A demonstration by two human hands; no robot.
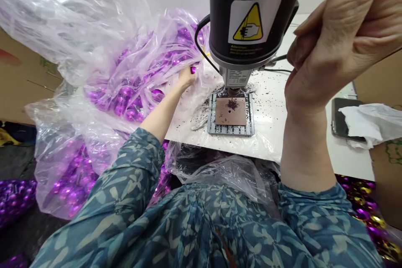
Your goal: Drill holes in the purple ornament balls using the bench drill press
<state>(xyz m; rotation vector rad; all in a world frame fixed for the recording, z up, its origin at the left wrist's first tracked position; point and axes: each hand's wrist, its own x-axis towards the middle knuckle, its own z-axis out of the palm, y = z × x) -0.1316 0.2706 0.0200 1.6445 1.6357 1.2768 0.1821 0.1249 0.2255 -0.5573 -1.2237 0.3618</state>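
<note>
My left hand is at the edge of a heap of shiny purple balls in clear plastic, left of a black bench drill press. Its fingers are curled round a small purple ball, mostly hidden by the hand. Up at the right, my right hand is closed on the drill press lever. Below the drill head, a brown plate with a small hole lies on the slotted metal base. Dark shavings are scattered over the plate, the base and the table.
Large clear plastic bags of purple balls fill the left side. On the white table, a phone lies at the right under crumpled white tissue. Purple and gold balls sit below the table's right edge, beside a cardboard box.
</note>
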